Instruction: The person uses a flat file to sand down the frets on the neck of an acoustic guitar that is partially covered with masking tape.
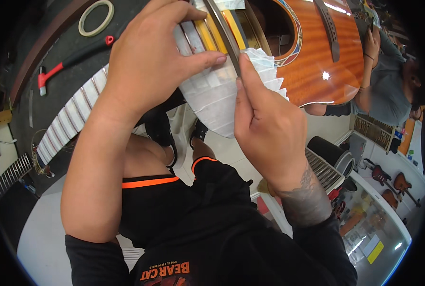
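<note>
An acoustic guitar's glossy orange-brown body (317, 52) lies at the top, its fretboard and soundboard edge covered with pale masking tape (212, 105). My right hand (269, 124) pinches the near end of a narrow dark metal file (223, 31), thumb and forefinger pressed along it. The file lies lengthwise between yellow guard strips (207, 35) on the fretboard. Over the neck, my left hand (150, 62) spans the yellow strips, index fingertip at their far part and thumb stretched across the tape near their lower end. Its other fingers are mostly hidden.
A red-and-black hammer (55, 71) and a tape roll (96, 18) lie on the dark bench at left. Another fretted neck (12, 176) is at far left. A person in grey (389, 81) is at right. A glass case (374, 233) stands lower right.
</note>
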Motion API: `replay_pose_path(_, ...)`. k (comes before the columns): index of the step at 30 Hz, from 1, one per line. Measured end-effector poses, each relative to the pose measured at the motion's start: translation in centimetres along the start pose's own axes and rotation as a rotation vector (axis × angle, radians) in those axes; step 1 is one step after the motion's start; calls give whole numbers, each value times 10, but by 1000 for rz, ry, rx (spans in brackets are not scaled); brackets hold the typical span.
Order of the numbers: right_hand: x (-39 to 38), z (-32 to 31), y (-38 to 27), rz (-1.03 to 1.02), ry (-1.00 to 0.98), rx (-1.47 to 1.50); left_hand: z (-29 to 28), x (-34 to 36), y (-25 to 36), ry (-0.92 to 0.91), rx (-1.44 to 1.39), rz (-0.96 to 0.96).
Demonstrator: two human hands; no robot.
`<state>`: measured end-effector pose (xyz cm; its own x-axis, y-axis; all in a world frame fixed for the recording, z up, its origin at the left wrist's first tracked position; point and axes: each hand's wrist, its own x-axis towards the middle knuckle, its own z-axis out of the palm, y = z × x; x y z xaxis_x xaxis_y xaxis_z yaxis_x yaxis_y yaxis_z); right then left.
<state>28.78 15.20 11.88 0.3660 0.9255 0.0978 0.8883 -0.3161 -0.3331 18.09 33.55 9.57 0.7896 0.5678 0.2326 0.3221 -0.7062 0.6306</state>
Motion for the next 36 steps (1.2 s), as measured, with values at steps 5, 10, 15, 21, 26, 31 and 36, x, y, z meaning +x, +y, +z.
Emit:
replay_pose_path(5, -53, -12, 12, 30, -40, 107, 1, 6, 3, 35, 5, 65)
replay_pose_path(10, -89, -16, 20, -4, -34, 14, 4, 5, 10, 10, -8, 5)
replay_pose_path(15, -15, 0, 7, -28, 33, 3, 3, 3, 6, 26, -37, -10)
replay_pose_path(21, -38, -13, 9, -15, 11, 9, -1, 5, 5, 19, 20, 33)
replay_pose_path(26, -89, -35, 10, 53, -167, 82, 3, 5, 9, 14, -45, -14)
replay_pose_path(31, -15, -9, 4, 34, -45, 35, 6, 4, 5, 40, -32, 18)
replay_pose_path(36, -16, -12, -1, 53, -43, 37, 3, 1, 1, 33, -12, -8)
